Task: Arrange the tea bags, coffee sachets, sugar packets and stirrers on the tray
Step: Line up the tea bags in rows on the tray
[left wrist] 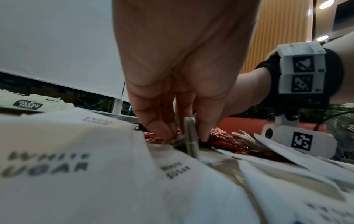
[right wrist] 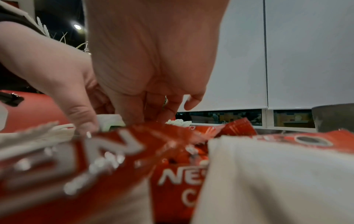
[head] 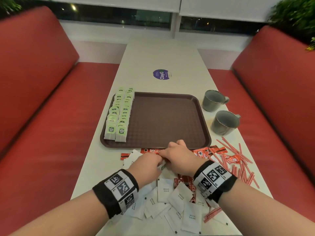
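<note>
A brown tray [head: 163, 120] lies mid-table with two rows of green-labelled tea bags [head: 119, 114] standing along its left side. In front of its near edge is a loose heap of white sugar packets [head: 177, 196], red coffee sachets [head: 201, 153] and red-striped stirrers [head: 238, 160]. Both hands meet over this heap. My left hand [left wrist: 187, 136] pinches a thin stack of pale tea bags [left wrist: 190, 131] on edge between fingers and thumb. My right hand [head: 163, 153] curls its fingers down onto the same stack [right wrist: 111, 122]; a red sachet [right wrist: 107, 159] hides its fingertips.
Two grey cups [head: 213, 100] [head: 224, 122] stand right of the tray. A round purple sticker [head: 161, 74] lies further back on the table. Red benches [head: 42, 116] [head: 281, 99] flank the narrow table. Most of the tray's floor is bare.
</note>
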{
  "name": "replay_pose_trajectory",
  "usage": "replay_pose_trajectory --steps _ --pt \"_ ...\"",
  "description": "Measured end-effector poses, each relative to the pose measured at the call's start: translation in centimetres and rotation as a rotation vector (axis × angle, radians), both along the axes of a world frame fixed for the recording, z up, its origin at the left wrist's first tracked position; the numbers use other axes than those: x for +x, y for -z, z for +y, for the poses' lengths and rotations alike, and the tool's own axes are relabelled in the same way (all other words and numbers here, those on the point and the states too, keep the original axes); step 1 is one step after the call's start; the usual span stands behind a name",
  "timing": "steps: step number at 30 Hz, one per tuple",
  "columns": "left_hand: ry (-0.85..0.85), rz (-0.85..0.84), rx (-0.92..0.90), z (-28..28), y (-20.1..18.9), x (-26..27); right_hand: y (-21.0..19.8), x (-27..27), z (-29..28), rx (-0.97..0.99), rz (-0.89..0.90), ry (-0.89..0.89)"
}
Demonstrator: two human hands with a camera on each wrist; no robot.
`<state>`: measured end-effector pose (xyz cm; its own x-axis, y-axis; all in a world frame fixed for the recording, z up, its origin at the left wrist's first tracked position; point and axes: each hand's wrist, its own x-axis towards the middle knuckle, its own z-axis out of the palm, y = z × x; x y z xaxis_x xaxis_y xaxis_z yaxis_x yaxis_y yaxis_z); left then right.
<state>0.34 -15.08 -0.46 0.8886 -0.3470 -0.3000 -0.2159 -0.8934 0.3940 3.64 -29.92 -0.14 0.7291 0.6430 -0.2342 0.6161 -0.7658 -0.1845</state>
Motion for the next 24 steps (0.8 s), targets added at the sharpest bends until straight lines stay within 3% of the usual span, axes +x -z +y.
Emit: replay_pose_trajectory --steps 5,11,14,19,24 --pt "-0.117 0.023 -0.126 1.4 -0.2 -0.2 0.1 0.0 0.3 -0.126 -0.028 -0.059" --pt "-0.409 0.055 -0.422 5.2 -1.5 -0.8 -0.2 -0.3 0.3 -0.086 -0.010 -0.009" --pt "-0.546 0.034 -0.526 7.0 -1.6 -0.7 -1.1 -0.5 0.3 0.103 0.131 0.165" --pt "-0.724 0.072 -0.709 9.1 -0.8 -0.8 -1.9 0.3 -1.0 0.627 0.483 0.468" --pt "-0.780 0.066 -0.782 10.2 -0.5 -0.9 -2.8 0.8 -1.7 0.689 0.654 0.540"
